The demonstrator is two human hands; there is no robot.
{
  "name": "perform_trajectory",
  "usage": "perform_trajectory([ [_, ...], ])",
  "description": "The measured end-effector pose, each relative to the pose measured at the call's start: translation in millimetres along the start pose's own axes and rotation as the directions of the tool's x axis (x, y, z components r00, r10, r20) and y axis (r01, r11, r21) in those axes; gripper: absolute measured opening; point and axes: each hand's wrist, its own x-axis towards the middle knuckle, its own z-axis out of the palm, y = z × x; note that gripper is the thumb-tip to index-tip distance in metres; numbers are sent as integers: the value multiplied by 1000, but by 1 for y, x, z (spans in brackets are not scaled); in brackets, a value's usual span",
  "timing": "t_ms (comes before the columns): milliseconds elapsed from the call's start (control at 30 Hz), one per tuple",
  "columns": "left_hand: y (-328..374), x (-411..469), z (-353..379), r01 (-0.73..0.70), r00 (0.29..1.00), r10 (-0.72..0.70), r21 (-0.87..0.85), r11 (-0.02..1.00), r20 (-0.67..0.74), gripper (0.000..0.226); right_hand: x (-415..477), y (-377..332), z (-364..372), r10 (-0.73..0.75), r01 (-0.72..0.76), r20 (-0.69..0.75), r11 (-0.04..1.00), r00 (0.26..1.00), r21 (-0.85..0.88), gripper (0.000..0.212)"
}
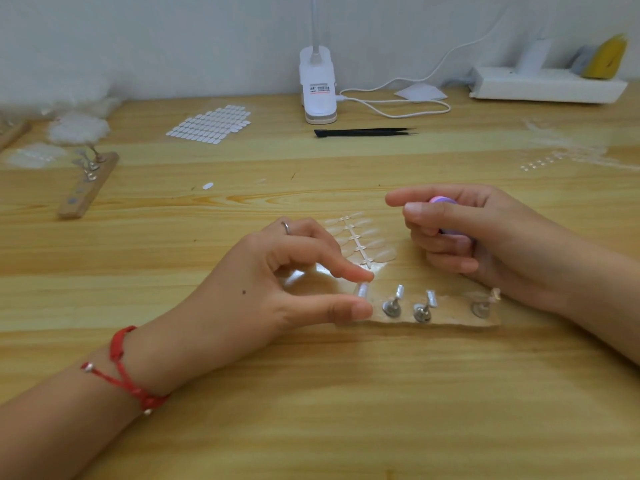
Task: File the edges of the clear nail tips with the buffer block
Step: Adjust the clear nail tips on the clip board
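Note:
A wooden holder strip (446, 315) lies on the table in front of me with several small metal stands (393, 303) on it. My left hand (277, 289) pinches the leftmost stand with its clear nail tip (362, 290) between forefinger and thumb. My right hand (481, 233) hovers behind the strip and grips a pink and purple buffer block (443, 201), mostly hidden by the curled fingers. A strip of clear nail tips (360, 242) on a plastic sprue lies flat between the two hands.
Black tweezers (363, 132) and a white clip lamp (317, 88) with its cable stand at the back. A sheet of adhesive tabs (211, 124) lies back left. A second wooden holder (88, 183) sits at far left, a white tray (547, 86) at back right.

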Motion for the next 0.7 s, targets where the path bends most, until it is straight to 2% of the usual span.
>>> perform_trajectory([
  [500,5,-1,-2,-57,998,59,186,981,-6,26,-1,-2,4,-3,2,-2,1000,1000,-14,24],
  [700,6,-4,0,-41,998,47,184,982,-30,29,-2,-3,4,-6,6,-23,1000,1000,-12,23],
])
